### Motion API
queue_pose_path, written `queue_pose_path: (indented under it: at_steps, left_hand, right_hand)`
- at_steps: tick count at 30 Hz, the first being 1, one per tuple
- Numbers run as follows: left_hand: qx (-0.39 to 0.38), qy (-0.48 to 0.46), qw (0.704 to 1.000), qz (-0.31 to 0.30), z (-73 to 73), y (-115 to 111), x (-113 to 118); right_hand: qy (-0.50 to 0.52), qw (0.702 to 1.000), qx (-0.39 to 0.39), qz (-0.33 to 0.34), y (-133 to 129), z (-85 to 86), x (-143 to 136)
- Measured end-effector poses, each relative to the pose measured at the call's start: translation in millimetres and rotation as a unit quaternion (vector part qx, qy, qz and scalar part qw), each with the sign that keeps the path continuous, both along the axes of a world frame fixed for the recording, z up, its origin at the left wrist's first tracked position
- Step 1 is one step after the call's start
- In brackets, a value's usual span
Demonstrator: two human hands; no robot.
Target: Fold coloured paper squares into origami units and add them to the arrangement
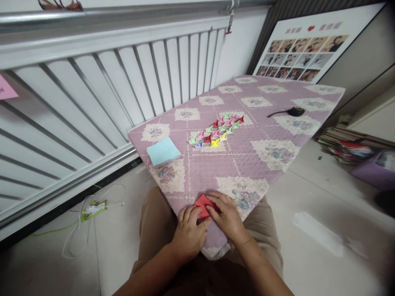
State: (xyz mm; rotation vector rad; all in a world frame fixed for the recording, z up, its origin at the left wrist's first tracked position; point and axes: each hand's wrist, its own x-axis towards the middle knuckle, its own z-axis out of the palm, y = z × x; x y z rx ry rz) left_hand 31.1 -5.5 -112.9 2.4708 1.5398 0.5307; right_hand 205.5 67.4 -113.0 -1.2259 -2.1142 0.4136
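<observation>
A small red sheet of origami paper, partly folded, lies on the near corner of the table. At its left edge my left hand grips it with bent fingers and thumb. My right hand holds the paper's right side, thumb and fingers on its surface. The fingers cover parts of the paper, so its exact folds are hard to make out. Farther up the table stand several small folded paper figures in green, pink, red, yellow and purple, grouped in rows. To the left rests a stack of light blue paper squares.
The flowered purple cloth covers the table. A black object with a thin tail lies at the far right. Along the left runs a white radiator. A power strip with cables is on the floor. A photo board leans behind.
</observation>
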Motion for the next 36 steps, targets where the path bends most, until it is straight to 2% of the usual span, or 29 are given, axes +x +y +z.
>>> queue_pose_path:
  at_steps: [7,12,17,20,24,27,31,36]
  left_hand:
    - [-0.001,-0.003,1.000,-0.001,-1.5,0.4,0.3]
    - [0.002,-0.007,1.000,0.003,-0.2,0.1,1.6]
    - [-0.002,-0.049,0.999,0.009,3.3,2.3,-1.9]
    - [-0.015,-0.105,0.994,0.033,3.3,9.8,-5.9]
    - [-0.014,-0.155,0.982,0.110,3.0,27.7,-8.4]
    - [-0.038,-0.127,0.982,0.138,6.4,42.1,-8.4]
    - [-0.072,-0.071,0.989,0.104,10.3,52.3,-9.4]
    - [-0.052,-0.035,0.995,0.076,8.7,49.0,-12.8]
  right_hand:
    - [0.017,0.999,-0.028,-0.001,1.0,-2.5,2.0]
    - [-0.009,0.998,-0.057,0.002,3.4,-0.9,1.4]
    - [-0.027,0.997,-0.067,0.010,4.1,1.2,2.5]
    - [-0.034,0.997,-0.066,0.014,4.4,0.7,2.9]
    - [-0.042,0.997,-0.056,0.016,4.9,0.1,1.8]
    - [-0.044,0.998,-0.051,0.017,4.1,0.2,1.6]
    - [-0.038,0.998,-0.044,0.016,3.3,-1.1,2.7]
    - [0.011,1.000,0.001,0.029,3.3,-4.7,5.6]
